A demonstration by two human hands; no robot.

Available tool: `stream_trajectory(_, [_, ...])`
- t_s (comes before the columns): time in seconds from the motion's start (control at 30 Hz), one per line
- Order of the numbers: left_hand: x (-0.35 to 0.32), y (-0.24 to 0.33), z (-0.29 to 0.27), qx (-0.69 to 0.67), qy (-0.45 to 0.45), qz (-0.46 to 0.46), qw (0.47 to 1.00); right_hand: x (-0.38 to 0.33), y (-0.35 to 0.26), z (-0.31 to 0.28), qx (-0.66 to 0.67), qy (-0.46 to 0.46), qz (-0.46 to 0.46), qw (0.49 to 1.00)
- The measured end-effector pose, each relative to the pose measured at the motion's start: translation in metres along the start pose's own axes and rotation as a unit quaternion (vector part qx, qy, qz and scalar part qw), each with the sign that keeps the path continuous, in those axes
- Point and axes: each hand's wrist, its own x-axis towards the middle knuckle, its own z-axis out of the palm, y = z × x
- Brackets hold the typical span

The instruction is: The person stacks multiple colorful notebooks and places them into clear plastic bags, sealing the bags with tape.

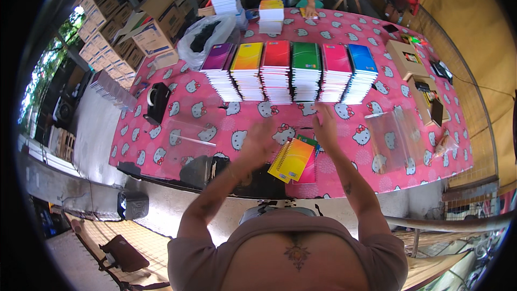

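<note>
Six stacks of spiral notebooks stand in a row: a purple stack (218,56), a yellow stack (247,56), a red stack (277,54), a green stack (306,56), a pink stack (336,58) and a blue stack (362,59). In front of my body lies a small overlapping pile of notebooks, a yellow notebook (299,156) on top, with pink, green and blue edges showing beneath. My left hand (259,139) is over the table left of this pile, its fingers smeared by motion. My right hand (325,124), fingers stretched out, hovers between the pile and the pink stack, holding nothing visible.
A tape dispenser (157,102) sits at the left, clear plastic sleeves (396,137) at the right. Small cardboard boxes (406,60) line the right edge. A plastic bag (189,40) stands behind the purple stack. Across the table another person's hand (311,11) touches a notebook.
</note>
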Motion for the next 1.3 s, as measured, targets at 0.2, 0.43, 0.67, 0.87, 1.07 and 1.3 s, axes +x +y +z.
stream_trajectory(0.2, [0.14, -0.174, -0.111, 0.19, 0.36, -0.266, 0.874, 0.064, -0.056, 0.054, 0.115, -0.035, -0.051, 0.991])
stream_trajectory(0.43, [0.149, -0.23, -0.154, 0.042, 0.113, -0.41, 0.904, 0.018, -0.038, 0.053, 0.08, -0.051, 0.001, 0.995])
stream_trajectory(0.67, [0.124, -0.05, -0.137, -0.338, -0.112, -0.141, 0.924, -0.137, 0.012, -0.025, 0.332, 0.045, 0.556, 0.76])
stream_trajectory(0.87, [0.1, 0.071, 0.013, 0.173, -0.482, 0.245, 0.823, -0.142, 0.007, -0.024, 0.464, 0.002, 0.547, 0.696])
stream_trajectory(1.07, [-0.005, 0.014, 0.082, 0.004, -0.045, -0.065, 0.997, -0.139, 0.003, -0.031, 0.425, -0.072, 0.558, 0.709])
stream_trajectory(1.3, [-0.062, -0.019, 0.04, -0.515, -0.165, -0.37, 0.755, -0.108, -0.05, 0.049, 0.355, -0.137, 0.495, 0.781])
